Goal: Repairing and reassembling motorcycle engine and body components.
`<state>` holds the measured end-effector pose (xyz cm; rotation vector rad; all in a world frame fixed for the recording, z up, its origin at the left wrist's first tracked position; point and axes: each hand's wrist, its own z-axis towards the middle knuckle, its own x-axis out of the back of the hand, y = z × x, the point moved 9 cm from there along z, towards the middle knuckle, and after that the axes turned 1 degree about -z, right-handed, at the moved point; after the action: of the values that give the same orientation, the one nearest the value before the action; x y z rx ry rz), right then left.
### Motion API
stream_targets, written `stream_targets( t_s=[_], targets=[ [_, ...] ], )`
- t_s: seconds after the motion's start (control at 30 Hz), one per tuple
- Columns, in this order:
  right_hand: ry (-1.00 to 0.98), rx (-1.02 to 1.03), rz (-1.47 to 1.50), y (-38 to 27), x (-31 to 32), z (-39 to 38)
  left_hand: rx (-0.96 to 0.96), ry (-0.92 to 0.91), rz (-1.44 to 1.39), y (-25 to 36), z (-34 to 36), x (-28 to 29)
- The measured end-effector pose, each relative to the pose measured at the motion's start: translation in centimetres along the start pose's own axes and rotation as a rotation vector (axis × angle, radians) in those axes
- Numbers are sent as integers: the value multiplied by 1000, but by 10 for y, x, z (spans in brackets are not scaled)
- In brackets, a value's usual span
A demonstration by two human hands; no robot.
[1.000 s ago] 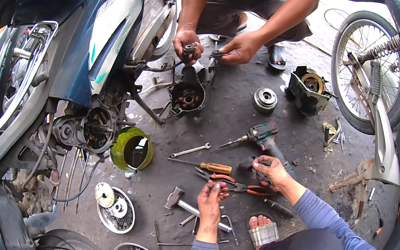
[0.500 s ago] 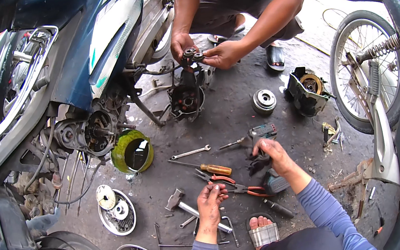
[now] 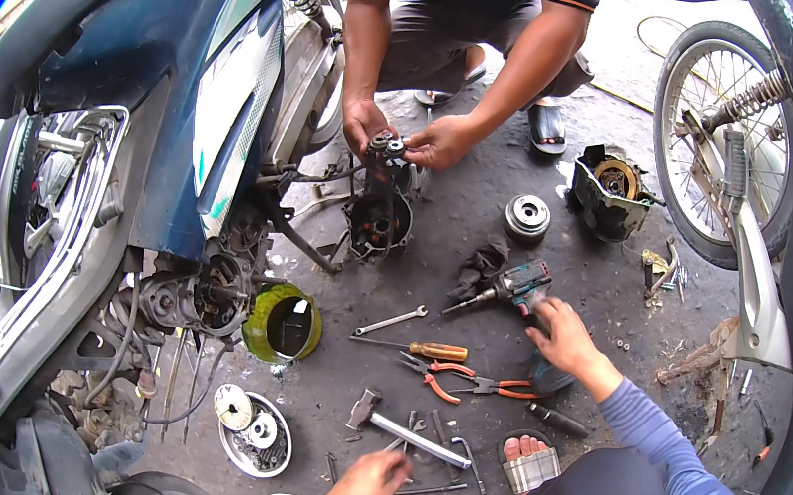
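Observation:
My right hand (image 3: 566, 337) is at the handle of a teal-and-black cordless drill (image 3: 523, 278), its fingers curled round the grip; the drill lies on its side with its bit pointing left. Beyond the drill lies a crumpled dark rag (image 3: 480, 271). My left hand (image 3: 367, 483) hangs low, left of a hammer (image 3: 406, 431) and over the rim of a bowl; motion smears its fingers. Between the hands lie orange-handled pliers (image 3: 495, 387), a second pair of pliers (image 3: 430, 375), a screwdriver (image 3: 438, 351) and a wrench (image 3: 391, 321).
A co-worker's hands (image 3: 438, 142) hold small metal parts above an open engine casing (image 3: 379, 222). A partly dismantled motorbike (image 3: 147, 180) stands left, another's wheel (image 3: 676, 161) right. A yellow-green oil container (image 3: 312, 341), a parts bowl (image 3: 285, 452) and a metal rotor (image 3: 527, 219) sit on the floor.
My right hand has let go of the dark rag, which now lies beyond the drill, and has come down to the drill's handle. My left hand has moved left and nearer to me.

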<state>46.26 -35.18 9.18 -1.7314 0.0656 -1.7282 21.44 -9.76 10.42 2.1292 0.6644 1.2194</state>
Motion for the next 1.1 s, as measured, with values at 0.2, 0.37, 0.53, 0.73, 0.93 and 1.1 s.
stream_targets(
  t_s=[0.2, 0.37, 0.53, 0.73, 0.93, 1.1],
  targets=[
    [-365, 64, 409, -85, 109, -3, 210, -325, 275, 64, -82, 42],
    [-488, 433, 98, -202, 194, -23, 141, 312, 89, 77, -109, 98],
    [-706, 519, 136, -261, 190, -70, 174, 300, 219, 41, -131, 98],
    [-632, 102, -214, -185, 200, -92, 223, 227, 162, 18, -139, 99],
    [-675, -108, 52, -173, 199, -121, 210, 269, 90, 17, -158, 112],
    [-718, -235, 29, -159, 197, -143, 164, 378, 11, 3, -170, 117]
  ],
)
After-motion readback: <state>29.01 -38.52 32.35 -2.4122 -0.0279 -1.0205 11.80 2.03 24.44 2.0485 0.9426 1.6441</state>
